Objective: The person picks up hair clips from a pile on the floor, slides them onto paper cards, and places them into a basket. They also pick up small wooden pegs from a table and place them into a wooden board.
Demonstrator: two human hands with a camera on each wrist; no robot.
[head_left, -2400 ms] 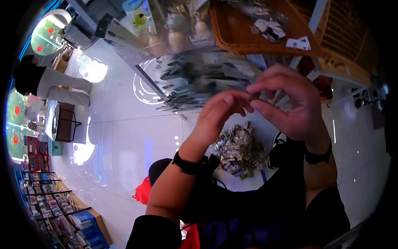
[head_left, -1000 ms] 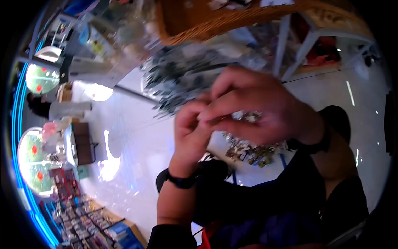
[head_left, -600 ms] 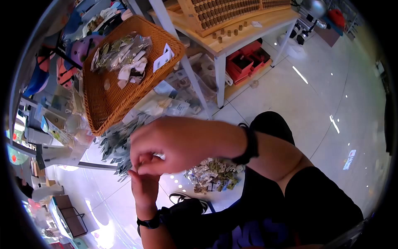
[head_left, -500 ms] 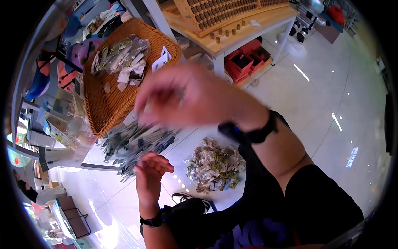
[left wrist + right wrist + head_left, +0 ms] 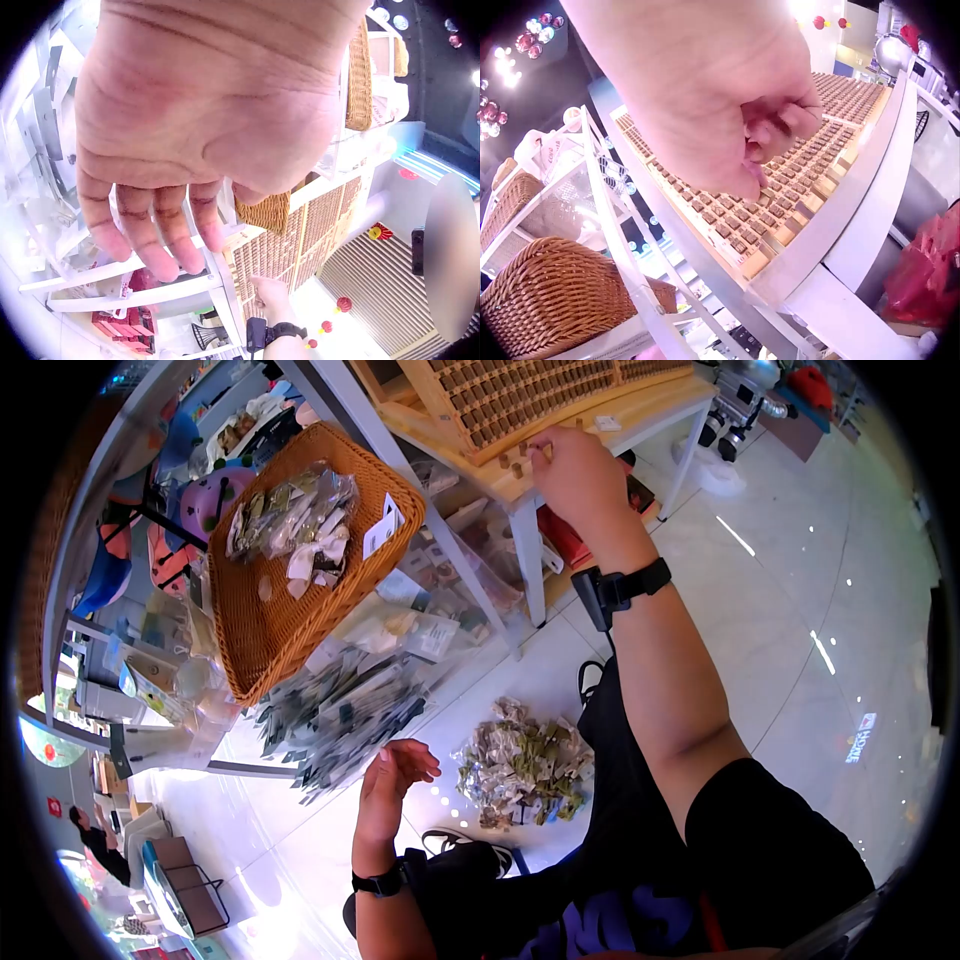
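My right hand (image 5: 580, 475) is stretched out over the wooden table (image 5: 490, 478) at the top of the head view. Its thumb and curled fingers pinch a small wooden block (image 5: 766, 196), at the front of a slanted wooden rack (image 5: 530, 400) with rows of similar blocks. A few loose blocks (image 5: 517, 470) stand on the table beside the fingertips. My left hand (image 5: 390, 785) hangs in the air over the floor, fingers loosely bent and holding nothing; the left wrist view shows its bare palm (image 5: 202, 112).
A wicker basket (image 5: 260, 650) with bagged items stands left of the table. Below it lie grey-green packets (image 5: 345, 710). A heap of small packets (image 5: 525, 765) lies on the floor near a shoe (image 5: 450, 842). Red boxes (image 5: 565, 538) sit under the table.
The hands were together, fingers touching; they have parted. My right hand has moved up and right to the table, while the left stays low. The head view has swung toward the rack.
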